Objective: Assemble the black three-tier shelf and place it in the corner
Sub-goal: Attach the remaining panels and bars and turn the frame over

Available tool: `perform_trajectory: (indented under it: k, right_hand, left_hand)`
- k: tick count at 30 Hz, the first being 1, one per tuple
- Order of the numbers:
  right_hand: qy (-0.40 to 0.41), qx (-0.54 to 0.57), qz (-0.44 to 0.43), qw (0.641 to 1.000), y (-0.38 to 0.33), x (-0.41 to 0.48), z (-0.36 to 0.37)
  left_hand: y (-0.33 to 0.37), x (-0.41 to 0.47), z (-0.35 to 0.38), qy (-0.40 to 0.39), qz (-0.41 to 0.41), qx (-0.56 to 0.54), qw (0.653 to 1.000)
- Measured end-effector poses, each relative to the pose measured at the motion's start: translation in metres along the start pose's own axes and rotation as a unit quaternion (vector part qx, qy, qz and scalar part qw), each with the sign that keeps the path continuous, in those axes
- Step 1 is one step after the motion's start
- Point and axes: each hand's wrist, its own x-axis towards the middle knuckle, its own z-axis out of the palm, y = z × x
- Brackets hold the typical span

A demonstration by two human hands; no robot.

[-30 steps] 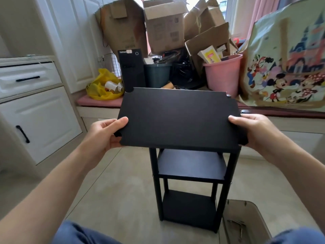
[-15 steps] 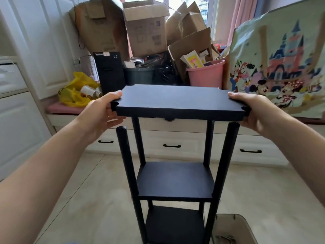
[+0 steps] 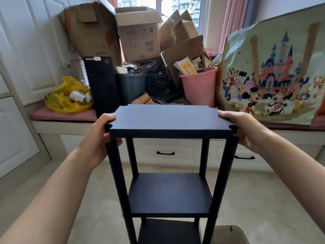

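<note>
My forearms are bare along all of their visible length, the wrists are bare too, and my left hand (image 3: 98, 138) and right hand (image 3: 246, 131) are bare, with short nails.

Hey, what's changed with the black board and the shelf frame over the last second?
The top board tipped from facing the camera to lying flat and came down over the posts. Its front corner notches now hover just above the front post tops, not seated. The left hand and right hand grip its ends as before. The two lower shelves have not moved.
</note>
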Motion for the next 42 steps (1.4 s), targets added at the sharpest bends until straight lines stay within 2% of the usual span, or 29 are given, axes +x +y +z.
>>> perform_trajectory:
  k: [12,19,27,33,42]
  right_hand:
    - [0.007,-0.058,0.016,0.998,0.002,0.001,0.008]
    - [0.0,-0.031,0.017,0.999,-0.004,0.001,0.007]
    - [0.014,-0.049,0.058,0.997,-0.001,-0.001,0.005]
    - [0.043,-0.028,0.051,0.997,0.004,0.002,0.002]
    - [0.017,-0.001,0.091,0.996,0.01,0.01,0.0]
  left_hand:
    - [-0.014,-0.006,-0.004,0.0,-0.017,-0.035,0.999]
    - [-0.009,-0.006,-0.004,-0.018,-0.034,-0.064,0.997]
    - [-0.004,-0.011,0.002,-0.02,-0.043,-0.078,0.996]
    - [-0.005,-0.011,0.01,-0.019,-0.064,-0.059,0.996]
    - [-0.012,-0.007,0.001,-0.04,-0.134,-0.056,0.989]
